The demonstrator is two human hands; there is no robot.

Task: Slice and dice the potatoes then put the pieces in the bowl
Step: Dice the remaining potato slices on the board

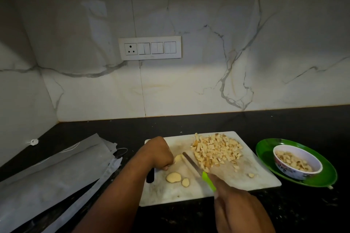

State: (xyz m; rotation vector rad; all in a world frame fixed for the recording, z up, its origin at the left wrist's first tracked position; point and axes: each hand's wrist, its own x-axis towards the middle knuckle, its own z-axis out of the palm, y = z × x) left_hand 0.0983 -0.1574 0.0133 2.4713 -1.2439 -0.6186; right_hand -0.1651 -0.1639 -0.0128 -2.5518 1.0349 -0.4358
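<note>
On the white cutting board (255,178) my left hand (158,154) curls its fingers over a pale potato piece (178,158). My right hand (234,206) grips the green handle of a knife (193,165), index finger stretched along it, the blade lying just right of that piece. Two flat potato slices (173,177) lie in front of my left hand. A heap of diced potato (216,150) covers the board's far right part. The patterned bowl (297,173) at the right holds some diced pieces.
The bowl stands on a green plate (325,178) to the right of the board. Grey paper bags (56,172) lie on the dark counter at the left. A black object (150,176) sits at the board's left edge. The marble wall carries a switch panel (149,47).
</note>
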